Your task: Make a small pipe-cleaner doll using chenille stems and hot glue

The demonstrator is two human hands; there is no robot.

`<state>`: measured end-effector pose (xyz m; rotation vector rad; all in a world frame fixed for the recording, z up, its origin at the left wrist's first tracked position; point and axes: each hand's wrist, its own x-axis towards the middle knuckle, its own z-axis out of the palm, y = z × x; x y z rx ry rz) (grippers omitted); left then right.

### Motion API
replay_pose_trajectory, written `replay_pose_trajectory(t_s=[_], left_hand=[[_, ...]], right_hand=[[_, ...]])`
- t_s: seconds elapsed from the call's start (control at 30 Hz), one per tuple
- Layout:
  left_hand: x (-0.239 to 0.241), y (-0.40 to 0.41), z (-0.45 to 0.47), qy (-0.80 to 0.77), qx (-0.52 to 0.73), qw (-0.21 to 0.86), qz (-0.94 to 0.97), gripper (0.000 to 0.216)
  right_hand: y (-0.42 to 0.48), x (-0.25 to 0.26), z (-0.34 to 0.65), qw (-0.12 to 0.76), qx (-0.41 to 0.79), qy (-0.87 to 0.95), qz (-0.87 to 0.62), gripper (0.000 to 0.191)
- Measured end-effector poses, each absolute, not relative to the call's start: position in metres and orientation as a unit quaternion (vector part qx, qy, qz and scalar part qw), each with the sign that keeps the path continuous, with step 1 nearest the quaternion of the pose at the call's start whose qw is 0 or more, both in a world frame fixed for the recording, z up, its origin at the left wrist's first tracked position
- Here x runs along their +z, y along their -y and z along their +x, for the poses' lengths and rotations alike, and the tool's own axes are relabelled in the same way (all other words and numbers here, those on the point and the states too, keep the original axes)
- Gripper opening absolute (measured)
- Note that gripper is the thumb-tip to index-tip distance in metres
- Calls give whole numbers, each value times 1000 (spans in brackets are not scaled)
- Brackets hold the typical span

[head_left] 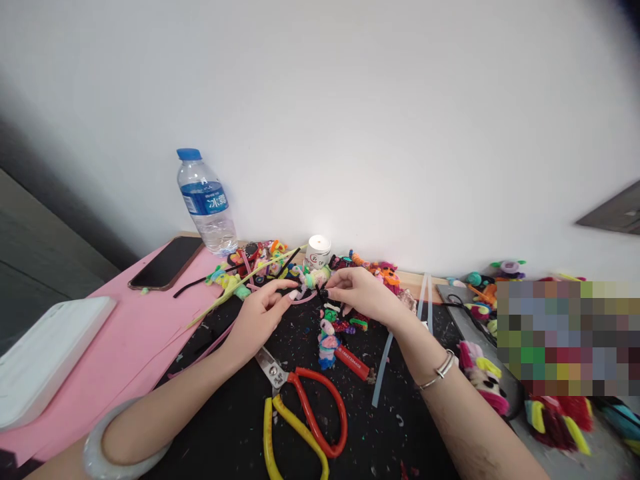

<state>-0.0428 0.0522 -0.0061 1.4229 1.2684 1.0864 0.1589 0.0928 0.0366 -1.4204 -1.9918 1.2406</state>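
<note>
My left hand (261,312) and my right hand (361,291) meet over the black mat (235,427), fingertips pinched together. Between them is a small black fuzzy piece (321,293) with a pink pipe cleaner loop (304,299) beside it. My right hand pinches the black piece; my left fingertips close on the pink loop's end. Just below lie small pipe-cleaner figures (329,340) in pink, blue, green and red. A pale bangle sits on my left wrist and a silver bracelet on my right.
Red-handled scissors (313,400) and yellow-handled pliers (280,433) lie near me. A red lighter (353,362), glue sticks (384,363), lit candle (319,250), water bottle (206,203), phone (166,262), pink sheet (125,340), white box (45,353). More fuzzy figures at right (483,377).
</note>
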Motion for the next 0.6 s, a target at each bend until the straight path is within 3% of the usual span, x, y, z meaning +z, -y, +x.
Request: replay_pose_trajectory(t_s=[0.1, 0.2, 0.3, 0.37, 0.5, 0.6], left_hand=[[-5, -50, -44, -505, 451, 446, 585, 35], [-5, -50, -45, -449, 470, 511, 563, 43], [-8, -50, -46, -377, 468, 575, 555, 48], [-10, -48, -46, -340, 454, 601, 562, 50], [-10, -43, -46, -325, 416, 616, 584, 52], [-9, -42, -47, -334, 423, 604, 587, 49]], right_hand=[[-91, 34, 151, 220, 398, 731, -509, 8], [-87, 34, 145, 263, 334, 753, -502, 6], [-82, 35, 139, 298, 300, 788, -448, 26], [-79, 35, 135, 283, 360, 796, -396, 38], [-76, 35, 133, 223, 501, 749, -370, 11], [-78, 40, 137, 215, 497, 746, -387, 17]])
